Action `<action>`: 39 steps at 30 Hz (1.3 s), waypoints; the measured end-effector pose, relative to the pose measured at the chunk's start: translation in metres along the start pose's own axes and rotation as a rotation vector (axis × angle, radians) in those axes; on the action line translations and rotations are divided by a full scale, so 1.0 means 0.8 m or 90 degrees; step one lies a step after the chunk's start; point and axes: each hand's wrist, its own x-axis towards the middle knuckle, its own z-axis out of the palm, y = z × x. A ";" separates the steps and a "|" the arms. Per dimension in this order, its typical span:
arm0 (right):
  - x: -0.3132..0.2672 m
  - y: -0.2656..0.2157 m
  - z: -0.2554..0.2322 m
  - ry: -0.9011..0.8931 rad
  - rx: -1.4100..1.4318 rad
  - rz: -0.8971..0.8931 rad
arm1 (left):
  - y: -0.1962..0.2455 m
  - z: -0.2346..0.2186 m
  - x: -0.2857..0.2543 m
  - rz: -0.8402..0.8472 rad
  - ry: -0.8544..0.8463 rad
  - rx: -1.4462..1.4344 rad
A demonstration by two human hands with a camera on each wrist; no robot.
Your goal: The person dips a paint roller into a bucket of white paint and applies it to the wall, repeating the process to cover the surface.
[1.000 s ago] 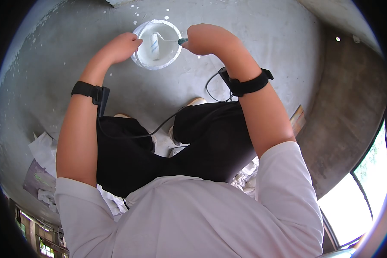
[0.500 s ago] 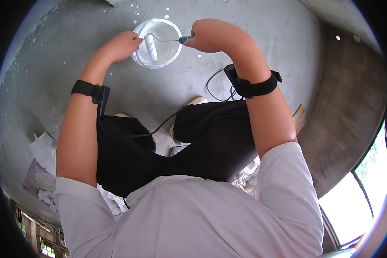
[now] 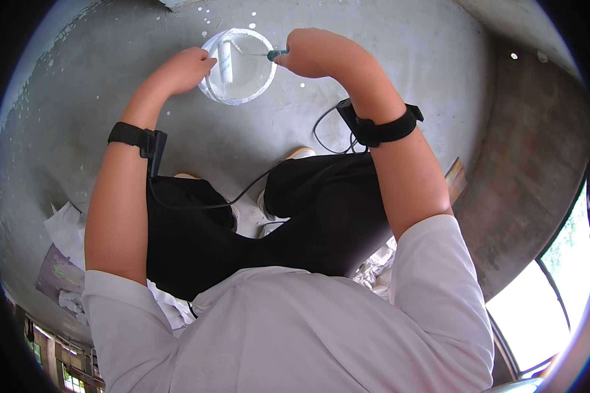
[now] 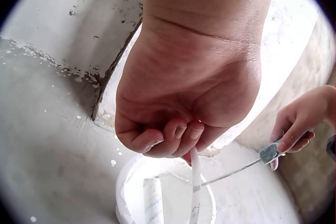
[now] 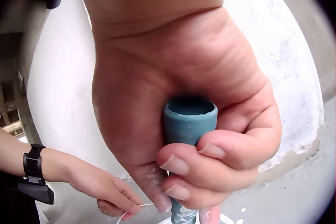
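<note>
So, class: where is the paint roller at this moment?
In the head view the paint roller lies inside the white bucket on the concrete floor, toward its left side, its handle gripped by the right hand; the left hand holds the bucket's rim.

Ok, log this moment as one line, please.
left hand: holds bucket handle | right hand: grips roller handle | roller: inside bucket | bucket: on floor
</note>
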 end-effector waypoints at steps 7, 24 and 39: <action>-0.008 -0.002 -0.009 -0.028 -0.012 -0.028 | -0.001 -0.001 -0.001 0.016 0.007 -0.008; -0.009 0.001 -0.007 0.001 0.000 -0.029 | 0.000 -0.001 -0.002 0.013 0.006 -0.002; -0.011 0.000 -0.010 -0.018 -0.005 -0.046 | -0.002 0.000 0.001 0.019 -0.002 0.002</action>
